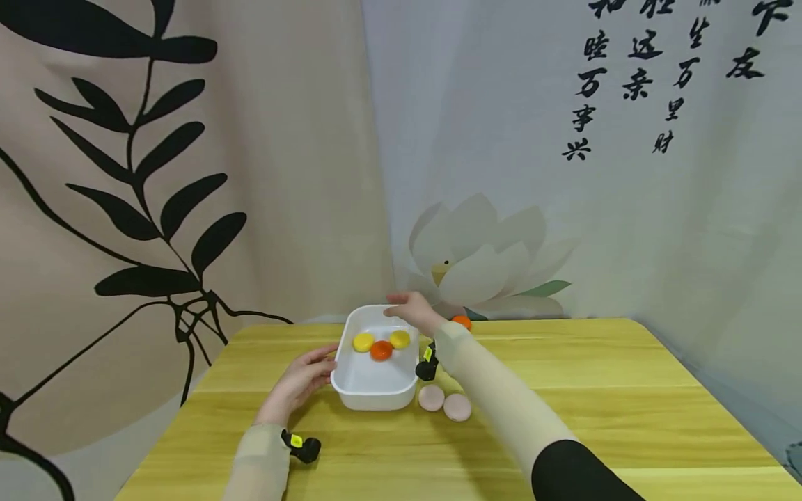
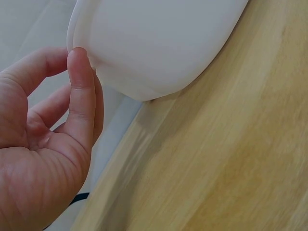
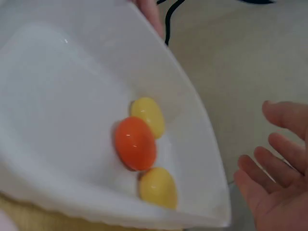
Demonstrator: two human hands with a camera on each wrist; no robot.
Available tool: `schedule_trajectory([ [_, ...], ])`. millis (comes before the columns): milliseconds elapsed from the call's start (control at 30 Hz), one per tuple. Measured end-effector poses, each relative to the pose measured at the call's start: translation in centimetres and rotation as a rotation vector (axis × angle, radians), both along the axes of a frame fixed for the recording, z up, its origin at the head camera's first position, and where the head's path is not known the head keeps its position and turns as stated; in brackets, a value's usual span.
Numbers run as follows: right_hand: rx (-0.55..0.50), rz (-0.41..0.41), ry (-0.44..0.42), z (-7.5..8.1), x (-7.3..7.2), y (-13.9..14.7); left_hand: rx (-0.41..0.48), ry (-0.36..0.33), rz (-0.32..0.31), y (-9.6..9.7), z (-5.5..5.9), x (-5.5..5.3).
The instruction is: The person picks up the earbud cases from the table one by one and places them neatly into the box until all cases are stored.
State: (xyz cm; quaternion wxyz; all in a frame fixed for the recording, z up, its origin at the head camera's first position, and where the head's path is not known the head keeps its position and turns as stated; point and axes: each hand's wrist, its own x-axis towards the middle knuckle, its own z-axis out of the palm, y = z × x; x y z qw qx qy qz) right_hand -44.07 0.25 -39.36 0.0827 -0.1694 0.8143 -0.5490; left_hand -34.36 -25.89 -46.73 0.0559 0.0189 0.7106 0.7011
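Observation:
A white plastic basin [image 1: 376,400] stands on the table with two yellow egg-shaped pieces [image 1: 363,342] and an orange one [image 1: 381,350] inside, close together toward its far end. My left hand [image 1: 305,379] touches the basin's left side; in the left wrist view its fingertips [image 2: 79,62] meet the rim from outside. Above the basin's far right corner is my right hand [image 1: 413,310]. The right wrist view has this hand [image 3: 281,178] beyond the rim, fingers loosely spread, holding nothing.
Two pale pink round pieces [image 1: 431,398] lie on the wooden table [image 1: 564,390], right of the basin. Another orange piece [image 1: 461,321] shows near the table's far edge, partly hidden by my right arm. A printed curtain [image 1: 301,174] hangs behind the table.

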Motion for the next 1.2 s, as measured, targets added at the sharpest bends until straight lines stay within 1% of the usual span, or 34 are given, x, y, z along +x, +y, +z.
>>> schedule_trajectory([
  [100, -0.039, 0.039, 0.023, 0.8, 0.4, 1.4, -0.004, 0.001, -0.009, -0.1, -0.1, 0.0],
  [200, -0.074, 0.054, 0.037, 1.4, 1.0, 2.9, 0.001, 0.003, -0.021, -0.1, 0.0, -0.1],
  [300, -0.128, 0.053, 0.026, 1.3, 2.0, 4.4, 0.005, 0.008, -0.033, -0.2, -0.1, 0.0],
  [367, -0.181, 0.048, 0.008, 0.9, 2.9, 5.3, 0.015, 0.014, -0.04, -0.4, -0.1, 0.0],
  [467, -0.241, 0.067, -0.007, -0.2, 4.1, 6.7, 0.016, 0.021, -0.055, -0.7, 0.0, 0.0],
  [533, -0.252, 0.086, -0.002, -1.1, 4.9, 7.7, 0.019, 0.021, -0.063, -0.8, 0.0, 0.0],
  [733, -0.262, 0.189, 0.017, -3.4, 7.0, 11.3, 0.027, 0.003, -0.063, -0.4, -0.1, -0.1],
  [867, -0.219, 0.276, 0.022, -4.8, 7.8, 13.2, 0.036, -0.011, -0.065, -0.4, -0.1, -0.3],
  [967, -0.164, 0.348, 0.007, -5.8, 8.1, 14.3, 0.037, -0.013, -0.067, -0.4, 0.0, -0.3],
  [1067, -0.136, 0.418, -0.036, -6.7, 8.2, 15.0, 0.033, -0.012, -0.069, -0.4, 0.2, -0.2],
  [1200, -0.106, 0.485, -0.084, -7.7, 8.4, 15.5, 0.024, -0.01, -0.075, -0.4, 0.2, 0.1],
])
